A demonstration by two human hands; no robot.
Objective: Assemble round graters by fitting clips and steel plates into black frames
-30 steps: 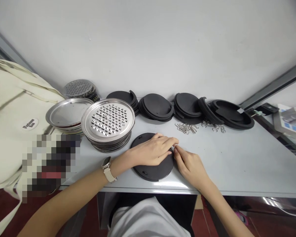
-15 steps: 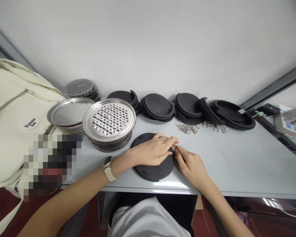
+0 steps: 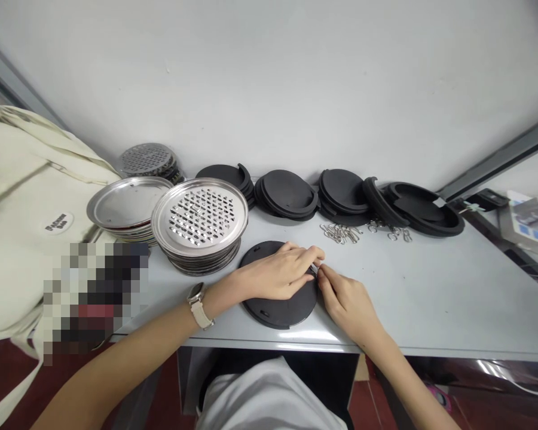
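Note:
A flat black round disc (image 3: 278, 313) with small slots lies on the table before me. My left hand (image 3: 284, 273) rests over its upper part, fingers bent toward the right edge. Between its thumb and forefinger a small silvery metal clip (image 3: 314, 270) shows in part. From the other side my right hand (image 3: 343, 295) pinches at the same clip, thumb and fingertips pressed together at the disc's edge. My fingers hide most of the clip and how it sits against the disc.
Stacked metal grater plates (image 3: 199, 218) and plain metal plates (image 3: 128, 203) stand at the left, beside a cream bag (image 3: 18, 239). Black round parts (image 3: 287, 191) line the wall. Loose metal clips (image 3: 341, 233) lie in front of them. A box (image 3: 533, 218) is at the far right.
Hardly anything differs. Both hands stay at the disc's right edge, and the view has shifted very slightly.

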